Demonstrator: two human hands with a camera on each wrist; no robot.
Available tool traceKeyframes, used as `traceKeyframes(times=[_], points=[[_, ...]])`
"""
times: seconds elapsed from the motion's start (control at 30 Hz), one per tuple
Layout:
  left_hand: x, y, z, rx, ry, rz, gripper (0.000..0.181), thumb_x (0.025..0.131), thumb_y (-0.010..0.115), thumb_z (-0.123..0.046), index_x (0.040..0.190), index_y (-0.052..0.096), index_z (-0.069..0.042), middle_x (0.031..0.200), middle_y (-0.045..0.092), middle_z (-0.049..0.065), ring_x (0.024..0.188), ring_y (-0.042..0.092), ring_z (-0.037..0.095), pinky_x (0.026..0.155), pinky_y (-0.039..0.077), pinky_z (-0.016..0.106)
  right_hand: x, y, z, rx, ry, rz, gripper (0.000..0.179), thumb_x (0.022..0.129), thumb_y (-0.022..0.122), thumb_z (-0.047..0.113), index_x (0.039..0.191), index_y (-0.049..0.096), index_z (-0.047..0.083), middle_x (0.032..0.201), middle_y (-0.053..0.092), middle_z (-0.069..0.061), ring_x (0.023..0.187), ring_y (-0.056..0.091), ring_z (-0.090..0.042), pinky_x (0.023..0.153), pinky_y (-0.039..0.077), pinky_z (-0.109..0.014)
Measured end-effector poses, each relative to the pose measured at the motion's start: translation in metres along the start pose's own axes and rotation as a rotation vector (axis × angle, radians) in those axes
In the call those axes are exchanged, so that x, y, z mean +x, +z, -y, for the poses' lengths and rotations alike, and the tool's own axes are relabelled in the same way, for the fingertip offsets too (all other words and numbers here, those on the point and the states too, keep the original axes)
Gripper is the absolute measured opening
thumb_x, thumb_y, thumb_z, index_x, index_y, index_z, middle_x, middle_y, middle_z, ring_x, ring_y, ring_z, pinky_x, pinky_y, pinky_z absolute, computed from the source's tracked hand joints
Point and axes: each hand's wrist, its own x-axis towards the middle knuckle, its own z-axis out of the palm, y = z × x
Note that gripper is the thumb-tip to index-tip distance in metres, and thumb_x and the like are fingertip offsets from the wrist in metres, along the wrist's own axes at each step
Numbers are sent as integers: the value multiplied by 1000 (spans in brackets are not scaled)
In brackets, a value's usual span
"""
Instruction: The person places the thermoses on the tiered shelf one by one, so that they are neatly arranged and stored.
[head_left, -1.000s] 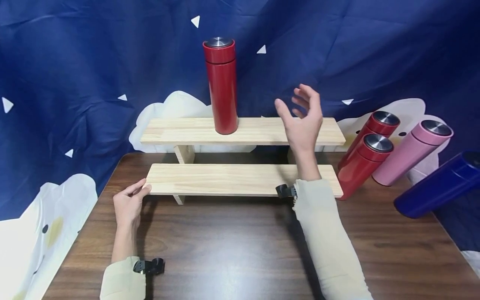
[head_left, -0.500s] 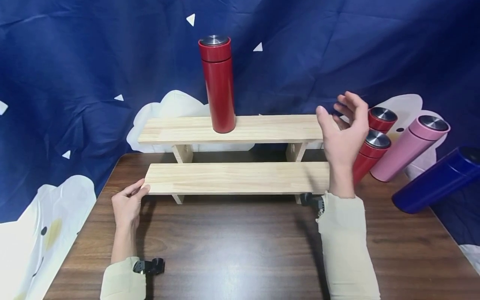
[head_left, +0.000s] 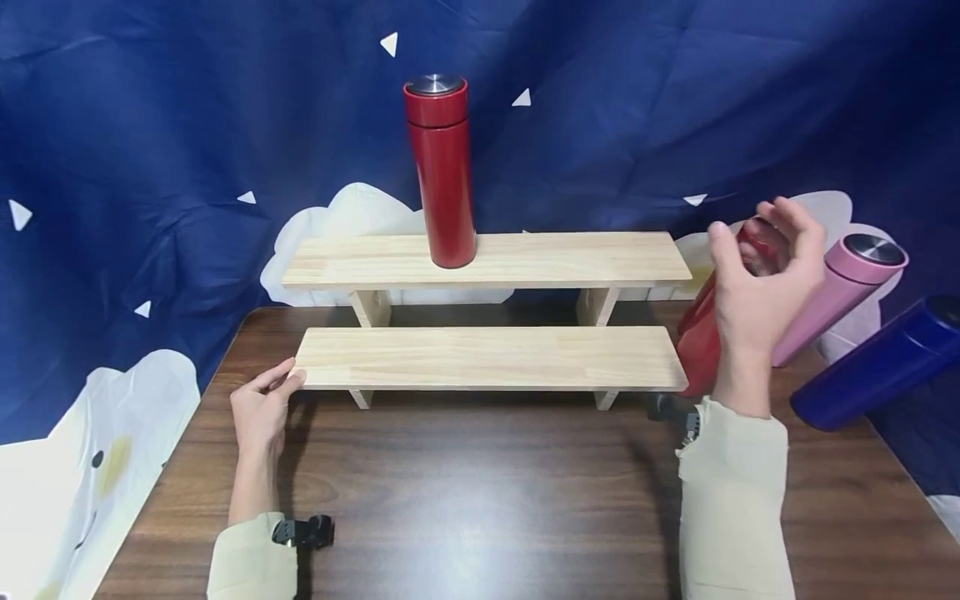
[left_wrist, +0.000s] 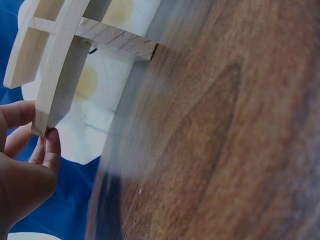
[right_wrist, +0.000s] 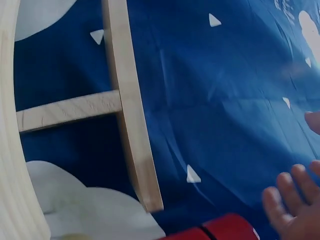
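Observation:
A two-tier wooden shelf [head_left: 487,358] stands on the table, its pale boards held up by wooden legs. My left hand [head_left: 258,412] pinches the left end of the lower board; the left wrist view shows fingers and thumb [left_wrist: 52,147] on either side of that end. One red thermos bottle [head_left: 444,183] stands upright on the upper board. My right hand [head_left: 768,304] is raised at the right, fingers spread and curved, holding nothing. Behind it are two red thermos bottles [head_left: 699,354], partly hidden. In the right wrist view a red bottle [right_wrist: 215,229] lies below the fingers.
A pink thermos bottle [head_left: 843,287] and a dark blue one [head_left: 873,367] stand to the right on the brown wooden table [head_left: 465,492]. A blue curtain [head_left: 247,100] with white cloud shapes hangs close behind the shelf.
My right hand has moved rightward from over the shelf's right part to the red bottles, staying empty. My left hand keeps its grip on the board's end.

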Motion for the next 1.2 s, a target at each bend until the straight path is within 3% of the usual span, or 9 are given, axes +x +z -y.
traceKeyframes(times=[0.17,0.3,0.43,0.67,0.93,1.2], points=[[0,1,3,-20,9,1,35,81,78,8,115,72,8,86,71,-12,94,64,10,77,52,13,3,-17,5,23,-14,-62,47,75,85,2,118,68,7,117,68,-11,107,64,-22,91,55,-26],[-1,0,1,-27,14,-5,35,81,79,8,115,72,8,85,72,-12,93,64,10,76,52,13,3,-24,12,55,44,-115,49,71,85,-2,117,68,6,117,67,-12,109,63,-23,91,53,-27],[-1,0,0,-24,6,-3,36,81,79,7,116,71,8,85,72,-12,93,65,9,77,52,13,0,-31,15,-43,42,-132,53,71,86,2,120,66,9,117,67,-9,109,63,-20,90,51,-26],[-1,1,0,16,5,1,36,83,78,5,118,71,6,94,72,-7,98,64,11,79,52,13,-4,-50,-2,-162,29,-130,56,70,88,8,122,67,12,118,67,-3,107,61,-17,89,51,-26],[0,1,0,2,1,-2,36,82,78,6,117,71,7,88,71,-10,95,64,10,77,52,13,-13,-63,-29,-233,40,-122,56,71,88,13,123,67,14,117,65,2,109,60,-15,93,51,-27],[-1,0,0,51,1,2,36,83,79,3,118,72,5,95,74,-7,97,65,8,79,52,12,-29,-64,-29,-262,73,-94,56,74,87,14,126,66,14,118,64,4,111,60,-17,96,51,-26]])
